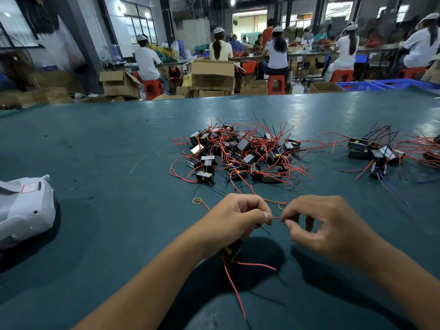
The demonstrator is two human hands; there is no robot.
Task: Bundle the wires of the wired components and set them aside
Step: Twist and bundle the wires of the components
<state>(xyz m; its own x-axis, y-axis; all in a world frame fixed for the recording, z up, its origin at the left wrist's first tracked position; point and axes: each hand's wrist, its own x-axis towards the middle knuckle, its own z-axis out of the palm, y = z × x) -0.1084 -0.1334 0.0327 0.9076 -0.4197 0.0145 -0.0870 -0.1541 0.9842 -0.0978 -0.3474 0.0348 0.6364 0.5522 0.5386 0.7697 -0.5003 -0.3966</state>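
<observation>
My left hand holds a small black wired component under the palm, and its thumb and finger pinch the component's red wire. My right hand pinches the same red wire a short way to the right. More red wire trails from the component down toward me. A pile of several black components with tangled red wires lies on the green table beyond my hands. A smaller group of components lies at the right.
Two yellow rubber bands lie on the green table just past my hands. A white plastic housing sits at the left edge. Seated workers, cardboard boxes and red stools fill the background.
</observation>
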